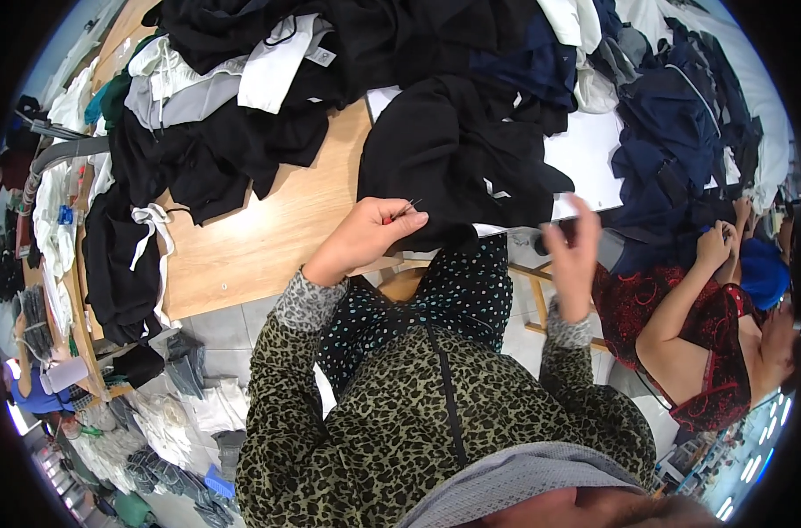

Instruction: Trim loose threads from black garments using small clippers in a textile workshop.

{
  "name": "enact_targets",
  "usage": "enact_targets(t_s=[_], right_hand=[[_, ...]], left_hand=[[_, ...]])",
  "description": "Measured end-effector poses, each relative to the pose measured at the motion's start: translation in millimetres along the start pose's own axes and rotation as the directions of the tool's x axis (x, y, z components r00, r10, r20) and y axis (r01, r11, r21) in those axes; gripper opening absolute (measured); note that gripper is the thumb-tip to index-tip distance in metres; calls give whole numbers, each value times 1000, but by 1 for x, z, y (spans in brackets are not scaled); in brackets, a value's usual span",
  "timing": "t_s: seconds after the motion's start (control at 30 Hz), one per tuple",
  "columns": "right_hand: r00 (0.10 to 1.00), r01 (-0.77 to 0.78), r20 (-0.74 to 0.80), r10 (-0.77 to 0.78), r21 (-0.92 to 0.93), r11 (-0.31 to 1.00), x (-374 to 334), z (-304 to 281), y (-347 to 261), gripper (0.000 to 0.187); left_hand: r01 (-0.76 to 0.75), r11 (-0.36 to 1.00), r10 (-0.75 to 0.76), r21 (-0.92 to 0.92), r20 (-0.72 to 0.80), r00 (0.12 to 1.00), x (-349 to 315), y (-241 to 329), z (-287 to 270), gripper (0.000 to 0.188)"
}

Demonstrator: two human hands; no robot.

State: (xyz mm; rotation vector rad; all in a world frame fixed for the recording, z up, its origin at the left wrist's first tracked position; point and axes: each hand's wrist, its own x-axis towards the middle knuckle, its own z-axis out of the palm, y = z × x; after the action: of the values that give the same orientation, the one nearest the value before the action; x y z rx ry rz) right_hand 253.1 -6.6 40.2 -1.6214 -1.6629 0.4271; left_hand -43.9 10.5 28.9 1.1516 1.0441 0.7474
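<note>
Table, pale wood at left and white toward the right: bore loose clothes along most of its far side. Dark heap: sprawled over the far part, white and grey pieces mixed in toward the left. Navy pile: lay at right, in front of a co-worker dressed in red and black. Impossible to sort by eye into finished and waiting; lay tumbled rather than folded, both heap and pile.

Black garment, seemingly the piece in hand: lay on the table straight ahead, bunched, near edge drooping over the front. Looked under way, by judgement: drawn up within reach, but neither folded nor set aside. Gave no clear sign of the share already done; too dark for reading seams or threads. Remaining, at a guess: the rest of this piece and its setting aside.

Right hand: hung raised beside the garment's right edge, blurred; could not tell whether empty or gripping something fine. Left hand: hovered by the near edge, well apart from the right, thumb and fingers pinched together on a small tool. Pointed rightward, thin and metallic at the tip; too small for naming its kind.
</note>
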Motion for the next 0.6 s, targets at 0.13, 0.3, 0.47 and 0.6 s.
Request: enact_targets(t_s=[0.13,0.3,0.47,0.6], right_hand=[[905,182,301,-302,368,912,-3,44,-51,43],[739,-627,673,37,666,403,-5,72,-44,7],[723,-678,686,85,679,282,-16,77,-39,9],[726,-687,668,163,696,208,-18,78,-51,10]], left_hand=[[24,996,-38,81,177,983,10,9,-2,27],[-175,971,180,165,-14,984,26,10,-10,21],[-137,962,161,236,-88,983,35,7,-10,15],[-171,973,187,152,-92,978,42,-1,-12,12]])
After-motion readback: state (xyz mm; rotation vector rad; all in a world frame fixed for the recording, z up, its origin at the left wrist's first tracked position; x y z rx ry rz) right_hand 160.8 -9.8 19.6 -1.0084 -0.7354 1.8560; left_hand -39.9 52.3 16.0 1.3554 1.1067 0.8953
